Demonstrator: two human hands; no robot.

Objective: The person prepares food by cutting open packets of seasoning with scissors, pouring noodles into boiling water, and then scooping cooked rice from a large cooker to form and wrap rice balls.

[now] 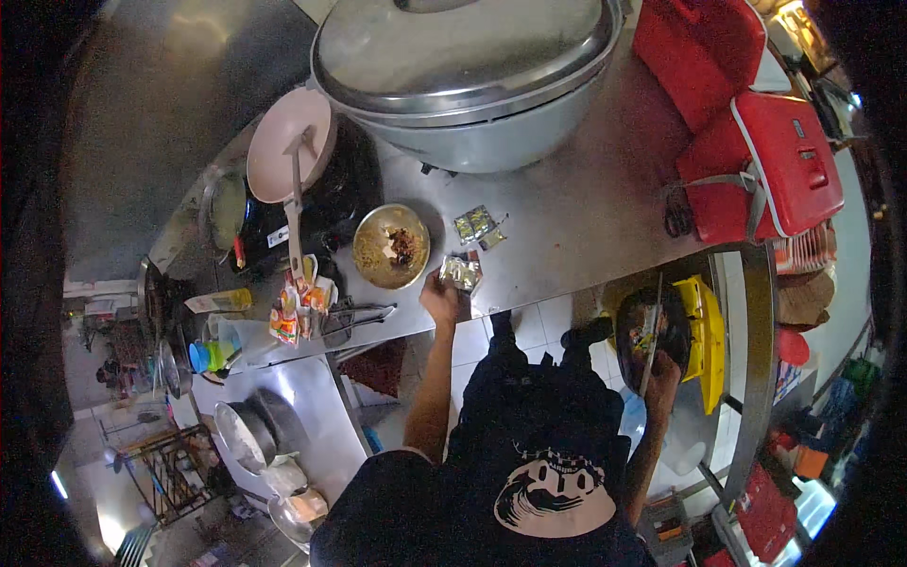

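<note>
My left hand (440,300) is closed on a silver foil sachet (460,272) at the front edge of the steel counter. Just left of it stands a round metal bowl (368,255) with noodles, dark brown seasoning and pale bits inside. More foil sachets (474,225) lie flat beyond the hand. Out to the right, below counter height, my right hand (665,371) grips a long thin blade-like tool (656,317); whether it is a knife or scissors I cannot tell. That tool is over a dark-lined bin (625,326) with scraps in it.
A large lidded pot (472,132) fills the back of the counter (557,236). Left are a pink pan (274,142) with a spatula, and crumpled orange-white packets (300,307). Red insulated bags (784,170) stand at right. The bin's yellow part (707,345) sits beside a metal table leg.
</note>
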